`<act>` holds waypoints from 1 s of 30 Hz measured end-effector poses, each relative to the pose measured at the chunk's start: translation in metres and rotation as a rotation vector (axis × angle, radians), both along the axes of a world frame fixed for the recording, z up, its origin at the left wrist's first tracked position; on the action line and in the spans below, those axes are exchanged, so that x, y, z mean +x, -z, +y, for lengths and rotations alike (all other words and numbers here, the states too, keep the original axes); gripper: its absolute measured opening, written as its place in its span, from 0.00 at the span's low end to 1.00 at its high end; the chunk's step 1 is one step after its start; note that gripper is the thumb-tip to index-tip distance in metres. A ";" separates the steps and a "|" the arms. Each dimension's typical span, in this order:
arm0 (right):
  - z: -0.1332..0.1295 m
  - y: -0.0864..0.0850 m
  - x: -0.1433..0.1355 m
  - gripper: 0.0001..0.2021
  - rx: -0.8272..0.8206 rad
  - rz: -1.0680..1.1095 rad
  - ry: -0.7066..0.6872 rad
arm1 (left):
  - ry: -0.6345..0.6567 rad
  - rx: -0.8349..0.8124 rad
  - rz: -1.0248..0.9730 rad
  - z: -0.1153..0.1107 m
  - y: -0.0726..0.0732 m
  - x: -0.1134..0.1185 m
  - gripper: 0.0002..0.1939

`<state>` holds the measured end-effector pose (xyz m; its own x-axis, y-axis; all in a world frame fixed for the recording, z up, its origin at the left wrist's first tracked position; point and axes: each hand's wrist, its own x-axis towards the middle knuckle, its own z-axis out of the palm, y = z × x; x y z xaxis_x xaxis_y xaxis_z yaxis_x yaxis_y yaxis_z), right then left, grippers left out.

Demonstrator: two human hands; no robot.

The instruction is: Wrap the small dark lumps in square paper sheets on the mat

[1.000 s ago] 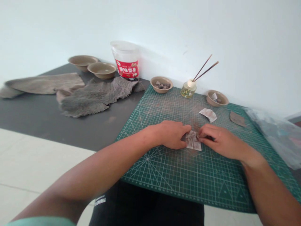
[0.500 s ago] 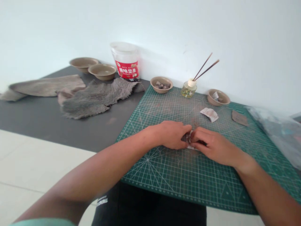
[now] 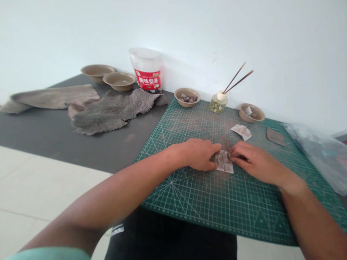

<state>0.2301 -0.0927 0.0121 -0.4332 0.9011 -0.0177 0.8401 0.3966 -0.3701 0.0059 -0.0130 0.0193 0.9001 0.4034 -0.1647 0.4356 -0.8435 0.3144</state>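
Observation:
A small whitish square piece [image 3: 225, 163] with dark brown marks lies flat on the green cutting mat [image 3: 189, 195]. My left hand [image 3: 202, 155] rests at its left edge, thumb and forefinger apart and touching the piece. At its upper right is my right hand [image 3: 248, 159], fingers pinched together; anything between the fingertips is too small to make out. Behind the hands lies a curved whitish piece [image 3: 241, 132], with a brown piece [image 3: 275, 137] to its right.
Bowls with small pieces [image 3: 187, 97] [image 3: 251, 112] flank a reed diffuser [image 3: 218, 102]. Furry grey hide [image 3: 108, 112], two more bowls [image 3: 119, 81] [image 3: 97, 73] and a red-labelled tub [image 3: 148, 70] are at left. A clear plastic bag [image 3: 322, 155] lies on the right.
My right hand has moved a little to the right, away from my left hand. The square piece between them now shows more fully and lies flat.

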 end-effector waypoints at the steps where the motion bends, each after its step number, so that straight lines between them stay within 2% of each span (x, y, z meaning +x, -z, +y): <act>1: -0.001 0.000 -0.001 0.05 -0.041 0.015 -0.051 | 0.001 -0.005 0.003 0.000 0.000 0.000 0.18; 3: -0.002 0.000 -0.005 0.05 -0.077 0.045 -0.134 | -0.001 -0.017 0.005 0.000 -0.001 0.000 0.19; 4: -0.002 -0.001 -0.007 0.06 -0.063 0.049 -0.133 | -0.003 -0.021 0.004 0.000 -0.001 0.000 0.18; 7: -0.001 -0.002 -0.007 0.05 0.020 0.024 -0.023 | -0.008 -0.015 0.004 0.000 -0.001 0.000 0.18; 9: -0.001 -0.003 -0.003 0.05 0.006 0.012 0.001 | -0.004 -0.010 0.008 0.000 -0.001 0.000 0.18; 12: -0.003 -0.004 -0.003 0.05 -0.079 0.060 -0.111 | 0.000 -0.019 0.007 0.000 -0.001 0.000 0.18; 14: -0.003 -0.003 -0.006 0.06 -0.074 0.080 -0.137 | -0.009 -0.024 0.003 0.000 -0.001 0.000 0.18; 18: -0.001 -0.001 -0.006 0.05 -0.004 0.039 -0.023 | -0.009 -0.010 0.005 0.000 -0.001 0.000 0.18; 23: -0.001 -0.001 -0.006 0.06 -0.066 0.066 -0.149 | -0.001 -0.018 -0.003 0.000 -0.001 0.000 0.18; 27: 0.001 -0.002 -0.002 0.04 -0.001 0.030 -0.006 | -0.014 -0.007 -0.002 0.000 0.000 0.001 0.18; 30: -0.001 -0.003 -0.002 0.05 -0.059 0.047 -0.066 | -0.003 -0.006 0.006 0.000 0.000 0.001 0.18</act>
<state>0.2282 -0.0934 0.0146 -0.4928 0.8688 -0.0480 0.7942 0.4265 -0.4329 0.0067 -0.0127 0.0195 0.8980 0.4048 -0.1725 0.4397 -0.8405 0.3165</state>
